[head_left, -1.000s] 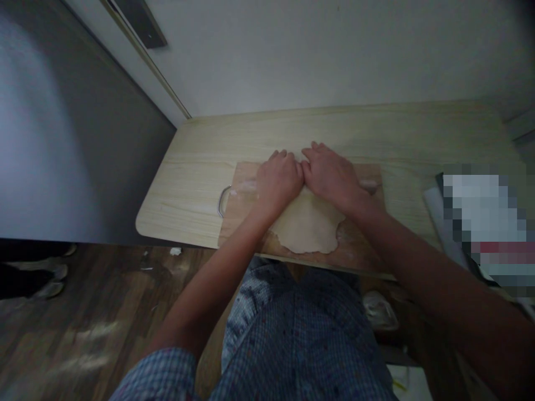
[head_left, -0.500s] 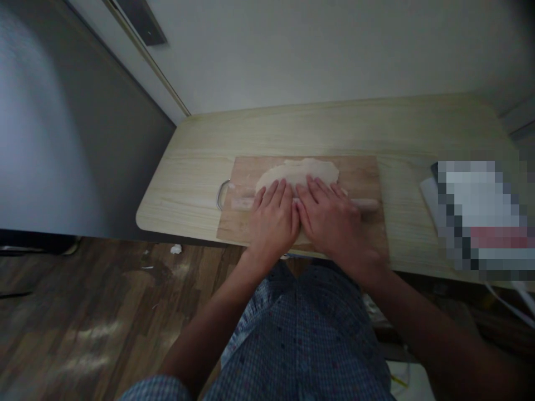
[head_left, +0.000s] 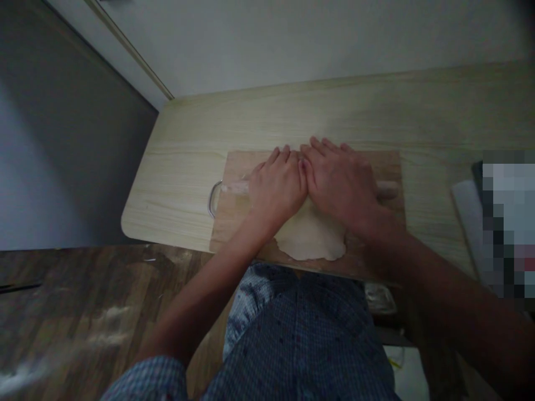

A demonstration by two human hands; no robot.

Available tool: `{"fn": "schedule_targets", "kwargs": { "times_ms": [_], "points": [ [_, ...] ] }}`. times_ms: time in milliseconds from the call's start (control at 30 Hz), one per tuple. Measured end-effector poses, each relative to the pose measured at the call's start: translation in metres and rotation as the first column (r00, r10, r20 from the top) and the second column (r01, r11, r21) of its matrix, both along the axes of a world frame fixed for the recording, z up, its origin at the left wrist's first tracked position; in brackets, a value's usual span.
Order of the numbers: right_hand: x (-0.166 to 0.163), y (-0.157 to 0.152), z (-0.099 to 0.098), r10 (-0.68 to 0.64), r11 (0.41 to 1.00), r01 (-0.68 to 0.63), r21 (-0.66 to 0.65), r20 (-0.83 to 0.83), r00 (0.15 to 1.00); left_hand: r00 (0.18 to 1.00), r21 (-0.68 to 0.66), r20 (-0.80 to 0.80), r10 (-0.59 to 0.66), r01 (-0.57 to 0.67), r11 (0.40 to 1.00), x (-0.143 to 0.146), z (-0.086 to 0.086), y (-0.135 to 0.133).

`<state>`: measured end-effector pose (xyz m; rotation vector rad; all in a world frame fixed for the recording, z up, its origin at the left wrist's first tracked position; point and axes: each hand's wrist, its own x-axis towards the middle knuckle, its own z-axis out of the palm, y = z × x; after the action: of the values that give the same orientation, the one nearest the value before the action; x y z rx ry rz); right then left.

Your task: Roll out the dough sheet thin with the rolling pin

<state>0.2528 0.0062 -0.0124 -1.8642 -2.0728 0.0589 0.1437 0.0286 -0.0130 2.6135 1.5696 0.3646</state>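
Both the left hand (head_left: 278,185) and the right hand (head_left: 341,182) are resting palm-down over the rolling pin (head_left: 388,190), thumbs touching, its two ends sticking out sideways. From a distance I am seeing my fingers stretching forward across it, slightly parted. The dough (head_left: 312,234) is lying flat on the cutting board (head_left: 243,163), atop the table (head_left: 179,178), its uneven edge showing on the near side.

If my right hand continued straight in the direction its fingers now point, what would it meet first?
Probably the pale wall behind the table, if the right hand travels level; if its fingers slope downward, the table itself comes first. This single view leaves depth unclear.
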Motion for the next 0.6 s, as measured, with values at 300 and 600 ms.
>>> {"fn": "schedule_targets", "kwargs": {
  "times_ms": [300, 600],
  "points": [
    [0.01, 0.04, 0.006, -0.018, 0.993, 0.02, -0.118, 0.021, 1.0, 0.999, -0.037, -0.01, 0.038, -0.038, 0.999, 0.012, 0.003, 0.04],
    [0.009, 0.046, 0.004, -0.084, 0.993, 0.094, -0.076, 0.124, 0.989, 0.996, -0.032, -0.002, 0.091, -0.091, 0.995, 0.016, 0.0, 0.051]
  ]
}}
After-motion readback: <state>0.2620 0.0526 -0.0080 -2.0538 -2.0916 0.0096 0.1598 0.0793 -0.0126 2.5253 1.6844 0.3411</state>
